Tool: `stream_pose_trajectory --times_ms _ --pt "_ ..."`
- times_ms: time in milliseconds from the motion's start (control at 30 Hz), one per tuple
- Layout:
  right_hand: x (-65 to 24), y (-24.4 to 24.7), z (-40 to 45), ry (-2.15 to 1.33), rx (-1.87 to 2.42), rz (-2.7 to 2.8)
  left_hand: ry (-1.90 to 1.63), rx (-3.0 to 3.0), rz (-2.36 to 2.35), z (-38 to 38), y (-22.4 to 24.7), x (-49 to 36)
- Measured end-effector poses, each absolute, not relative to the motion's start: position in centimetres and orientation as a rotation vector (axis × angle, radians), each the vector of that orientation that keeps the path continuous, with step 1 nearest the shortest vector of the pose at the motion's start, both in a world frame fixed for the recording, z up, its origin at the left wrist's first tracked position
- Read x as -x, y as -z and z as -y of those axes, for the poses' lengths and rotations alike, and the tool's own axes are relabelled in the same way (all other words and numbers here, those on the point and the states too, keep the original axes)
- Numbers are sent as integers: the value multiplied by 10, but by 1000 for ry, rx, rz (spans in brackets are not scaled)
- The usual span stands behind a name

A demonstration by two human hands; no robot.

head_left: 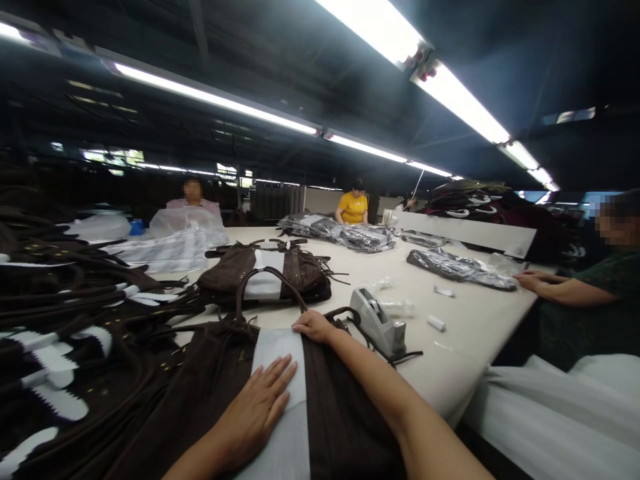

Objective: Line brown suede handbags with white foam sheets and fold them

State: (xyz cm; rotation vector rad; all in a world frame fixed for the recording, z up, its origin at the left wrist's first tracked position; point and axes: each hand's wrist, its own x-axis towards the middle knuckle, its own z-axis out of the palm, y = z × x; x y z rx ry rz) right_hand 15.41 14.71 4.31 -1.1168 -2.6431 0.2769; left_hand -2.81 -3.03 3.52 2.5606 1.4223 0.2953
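A dark brown bag (345, 413) lies in front of me with a white paper strip (287, 433) running down its middle. My left hand (260, 403) rests flat on the strip, fingers stretched out. At the bag's top edge, my right hand (316, 327) is closed, its fingertips pinching the strip's upper corner beside the base of the handle (273, 272). The palm side of that hand is hidden. Just beyond is a stack of brown bags (310, 280), also with a white band. A grey tape dispenser (377, 323) stands to the right of my right hand.
Brown bags with white wrapped handles (50, 360) pile up on the left. Clear plastic (170, 240) lies behind them. Plastic-wrapped bags (345, 233) are farther along the white table (470, 340). A co-worker's hands (533, 279) touch another wrapped bag (460, 268) at right.
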Motion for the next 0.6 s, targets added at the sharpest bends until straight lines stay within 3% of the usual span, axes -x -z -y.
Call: stream_pose_trajectory --times_ms 133,367,600 --pt "-171 -59 -104 -247 1344 2493 -350 -2600 -1413 23 -23 31" --pt "-225 -77 3 -240 2097 1989 -451 -2713 -1413 15 -6 36" --pt "-238 -79 31 -412 2081 1713 -433 -2833 -1393 -6 17 48"
